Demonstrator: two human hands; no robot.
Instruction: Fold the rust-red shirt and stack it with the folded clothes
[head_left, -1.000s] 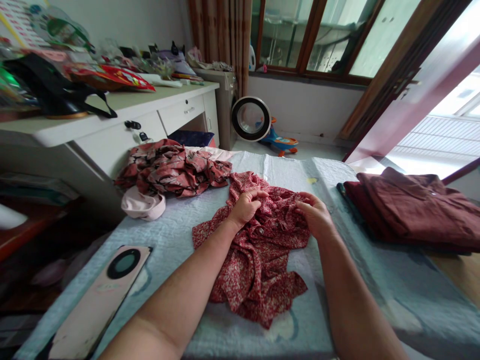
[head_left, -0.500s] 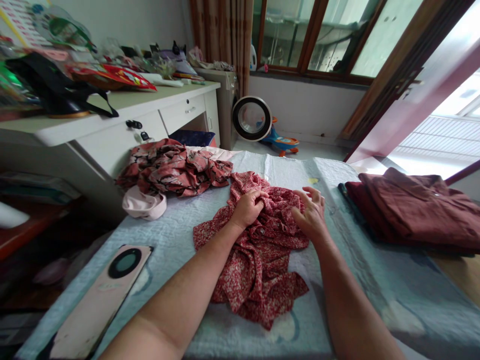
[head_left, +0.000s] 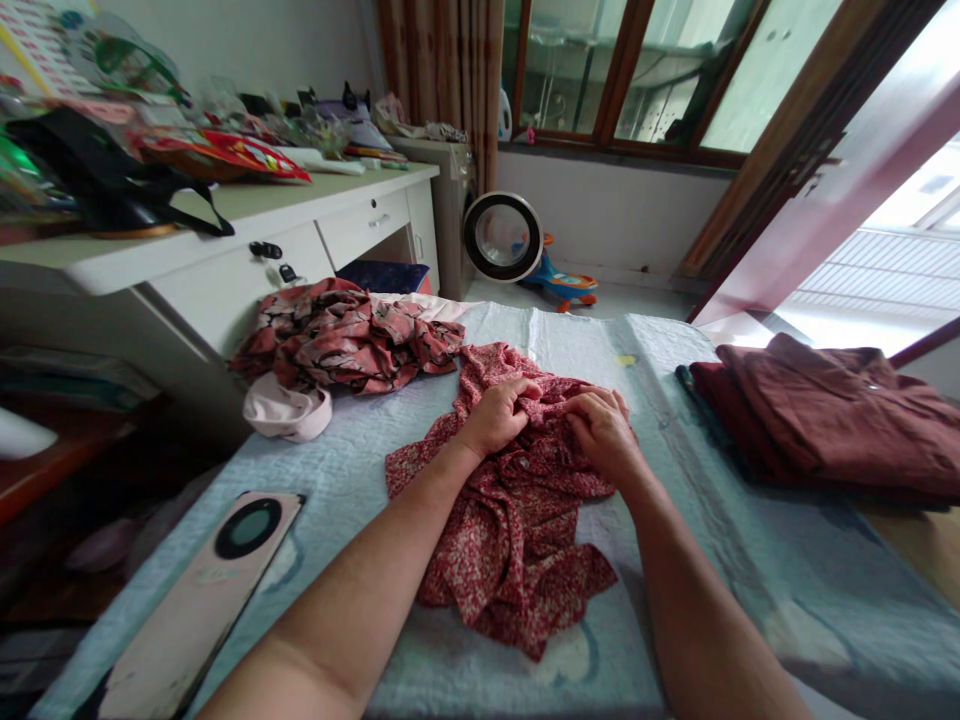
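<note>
A crumpled red garment with a pale floral print [head_left: 517, 540] lies on the blue cover [head_left: 345, 480] in front of me. My left hand [head_left: 499, 415] pinches its fabric near the upper middle, thumb and fingers closed. Just to the right, my right hand [head_left: 602, 425] has its fingers curled down onto the same garment, closed on the cloth. Small buttons show on the fabric between the hands. Much of the garment is bunched, so its full shape is hidden.
To the right sits a stack of folded maroon clothes [head_left: 832, 415]. At the left lie a rumpled pink-and-black patterned cloth [head_left: 349, 335], a pale fabric band [head_left: 289, 408] and a long pinkish device with a round dark dial [head_left: 202, 600]. A cluttered white desk [head_left: 277, 215] stands beyond.
My right hand has come down and left onto the garment, its raised, spread fingers now closed on the fabric. The left hand keeps its hold in nearly the same place.
</note>
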